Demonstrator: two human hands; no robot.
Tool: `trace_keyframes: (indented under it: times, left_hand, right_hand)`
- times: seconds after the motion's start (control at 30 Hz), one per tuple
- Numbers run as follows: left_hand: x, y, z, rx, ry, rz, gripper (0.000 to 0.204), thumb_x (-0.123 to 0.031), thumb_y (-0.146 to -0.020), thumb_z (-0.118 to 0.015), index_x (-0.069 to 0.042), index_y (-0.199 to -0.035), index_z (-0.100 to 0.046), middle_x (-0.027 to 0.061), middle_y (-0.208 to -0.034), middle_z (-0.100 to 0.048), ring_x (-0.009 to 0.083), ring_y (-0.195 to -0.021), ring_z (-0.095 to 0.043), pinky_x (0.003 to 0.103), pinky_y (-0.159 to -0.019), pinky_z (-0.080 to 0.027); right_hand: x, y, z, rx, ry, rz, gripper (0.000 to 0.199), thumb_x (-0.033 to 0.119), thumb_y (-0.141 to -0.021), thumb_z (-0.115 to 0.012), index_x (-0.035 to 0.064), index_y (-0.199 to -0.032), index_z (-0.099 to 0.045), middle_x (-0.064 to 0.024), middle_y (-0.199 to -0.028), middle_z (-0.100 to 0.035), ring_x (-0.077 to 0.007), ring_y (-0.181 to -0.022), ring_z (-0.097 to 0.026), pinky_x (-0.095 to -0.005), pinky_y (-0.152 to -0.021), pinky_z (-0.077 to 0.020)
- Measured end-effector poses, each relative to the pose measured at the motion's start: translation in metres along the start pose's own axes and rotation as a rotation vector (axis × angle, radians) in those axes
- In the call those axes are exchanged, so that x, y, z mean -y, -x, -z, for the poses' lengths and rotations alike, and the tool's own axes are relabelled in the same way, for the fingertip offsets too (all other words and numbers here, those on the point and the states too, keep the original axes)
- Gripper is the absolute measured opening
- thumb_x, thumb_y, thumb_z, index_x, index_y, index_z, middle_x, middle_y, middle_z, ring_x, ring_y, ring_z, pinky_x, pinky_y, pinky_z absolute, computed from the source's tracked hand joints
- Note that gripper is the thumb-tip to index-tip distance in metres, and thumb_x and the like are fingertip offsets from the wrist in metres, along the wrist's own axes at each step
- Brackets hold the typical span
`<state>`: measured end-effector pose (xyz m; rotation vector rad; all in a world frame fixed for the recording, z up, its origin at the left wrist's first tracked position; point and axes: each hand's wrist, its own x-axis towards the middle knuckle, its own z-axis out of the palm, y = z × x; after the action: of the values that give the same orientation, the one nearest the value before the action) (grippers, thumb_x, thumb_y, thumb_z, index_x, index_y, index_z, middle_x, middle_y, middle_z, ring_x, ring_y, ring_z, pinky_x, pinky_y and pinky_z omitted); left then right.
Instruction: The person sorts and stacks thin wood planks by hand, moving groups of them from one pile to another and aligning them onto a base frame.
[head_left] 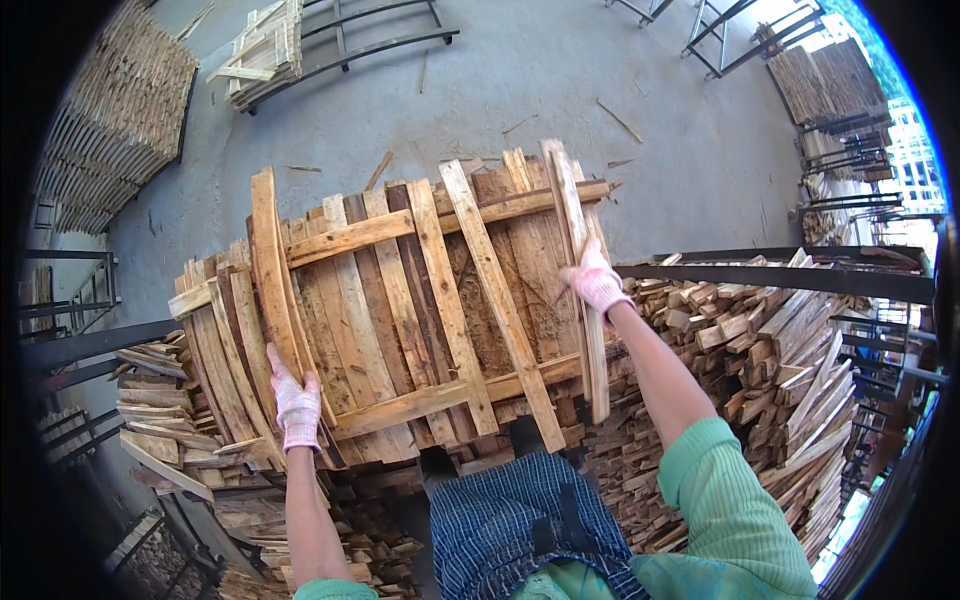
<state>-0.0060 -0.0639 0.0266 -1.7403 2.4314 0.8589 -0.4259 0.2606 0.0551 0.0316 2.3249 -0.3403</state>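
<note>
My left hand (297,405), in a pinkish-white glove, is closed on a long wooden board (268,250) at the left, near its lower end. My right hand (598,284), gloved alike, grips another upright board (570,205) at the right around its middle. Between them, two slanted slats (497,300) lie across an upper crosspiece (350,237) and a lower crosspiece (400,408). Beneath is a layer of wooden boards (340,360) set side by side, some with dark bark. The fingers of both hands are partly hidden.
Heaps of cut wood (740,350) lie at the right and more wood (160,410) at the left. Dark metal bars (790,277) run along both sides. Across the grey floor (500,80) stand a stacked wood pile (120,110) and metal racks (350,50).
</note>
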Motion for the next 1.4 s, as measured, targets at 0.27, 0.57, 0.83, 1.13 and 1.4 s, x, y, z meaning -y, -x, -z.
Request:
trace_keyframes:
  times: [0.27, 0.57, 0.83, 1.13, 1.4]
  left_hand:
    - [-0.024, 0.008, 0.026, 0.017, 0.277, -0.197, 0.086, 0.003, -0.086, -0.059, -0.005, -0.159, -0.017, 0.0188, -0.162, -0.027, 0.0307, -0.15, -0.026, 0.037, -0.124, -0.017]
    - [-0.213, 0.185, -0.078, 0.495, 0.947, -0.105, 0.091, -0.017, -0.09, -0.068, -0.017, -0.162, -0.012, 0.0182, -0.156, -0.035, 0.0253, -0.115, -0.058, 0.038, -0.09, -0.057]
    - [-0.308, 0.206, -0.247, 0.433, 0.534, -0.041, 0.085, -0.017, -0.094, -0.061, -0.01, -0.161, -0.01, 0.022, -0.16, -0.028, 0.0388, -0.146, -0.032, 0.039, -0.122, -0.025]
    - [-0.257, 0.205, -0.244, -0.104, -0.056, -0.326, 0.082, -0.014, -0.09, -0.065, -0.007, -0.158, -0.019, 0.0279, -0.135, -0.046, 0.0464, -0.116, -0.052, 0.05, -0.098, -0.047]
    - [-0.26, 0.205, -0.201, 0.201, 0.291, -0.184, 0.076, -0.023, -0.094, -0.063, -0.009, -0.157, -0.023, 0.028, -0.142, -0.042, 0.0472, -0.119, -0.055, 0.048, -0.101, -0.047]
  right_hand:
    - [-0.044, -0.062, -0.044, -0.05, 0.078, 0.217, 0.093, 0.043, -0.093, -0.065, 0.0063, -0.159, -0.01, -0.0277, -0.156, -0.031, -0.0407, -0.142, -0.038, -0.0432, -0.116, -0.0342]
    - [-0.075, -0.085, 0.032, -0.21, 0.002, 0.059, 0.087, 0.035, -0.092, -0.062, 0.008, -0.157, -0.012, -0.0326, -0.136, -0.052, -0.044, -0.124, -0.056, -0.0466, -0.105, -0.0448]
    - [-0.076, -0.093, -0.015, -0.273, 0.132, 0.212, 0.082, 0.045, -0.099, -0.053, 0.0268, -0.161, -0.002, -0.0354, -0.142, -0.037, -0.0521, -0.12, -0.052, -0.0531, -0.104, -0.0429]
    - [-0.142, -0.1, -0.025, -0.477, -0.261, 0.537, 0.063, 0.03, -0.099, -0.057, 0.0245, -0.157, -0.03, -0.0317, -0.129, -0.049, -0.0493, -0.115, -0.054, -0.0489, -0.098, -0.0467]
    - [-0.175, -0.151, -0.087, -0.696, 2.034, 0.412, 0.051, 0.008, -0.104, -0.043, 0.022, -0.152, -0.037, -0.0196, -0.15, -0.04, -0.0381, -0.133, -0.044, -0.0402, -0.113, -0.0377]
